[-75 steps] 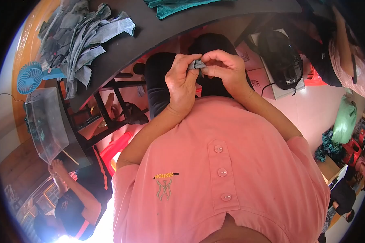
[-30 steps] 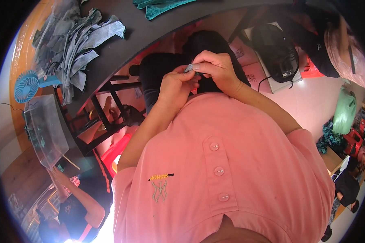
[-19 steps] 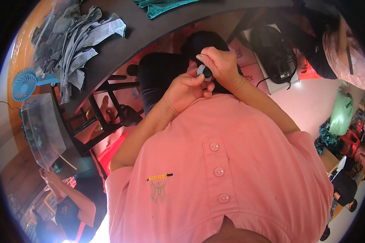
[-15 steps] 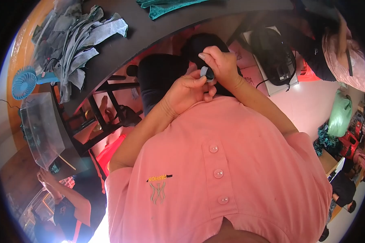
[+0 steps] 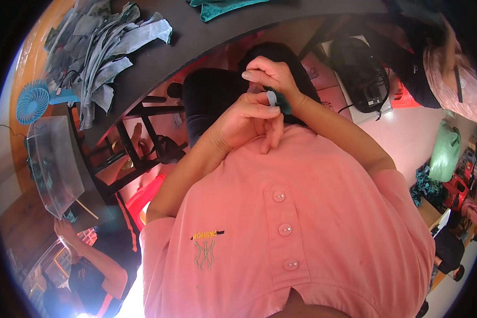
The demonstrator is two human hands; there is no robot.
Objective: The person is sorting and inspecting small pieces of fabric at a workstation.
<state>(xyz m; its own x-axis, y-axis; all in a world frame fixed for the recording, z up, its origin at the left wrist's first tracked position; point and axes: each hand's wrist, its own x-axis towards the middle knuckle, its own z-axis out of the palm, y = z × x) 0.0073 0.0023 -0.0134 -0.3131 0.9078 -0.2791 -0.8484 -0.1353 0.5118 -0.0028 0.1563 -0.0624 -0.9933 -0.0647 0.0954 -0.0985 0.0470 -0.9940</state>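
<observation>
Small light-blue piece [image 5: 271, 98] w/ dark-teal fabric scrap [image 5: 284, 103] behind it: held up in front of the chest, just above the pink shirt [image 5: 302, 222], betw. both hands. Left hand [image 5: 249, 119]: fingers curled nearly shut, thumb and forefinger pinched on the blue piece. Right hand [image 5: 267, 74]: bent over from above, fingertips closed down on the scrap, touching the left. What the piece is exactly: too small to tell. Judgement: fine two-hand fiddling; best done w/ fingertip grip only, hands braced against each other, scrap kept taut so nothing slips. Beyond: dark counter [image 5: 206, 37] w/ heap of grey-blue cloth pieces [image 5: 100, 47]; blue fan [image 5: 33, 103] near its left end; another person [image 5: 90, 270] lower left.
</observation>
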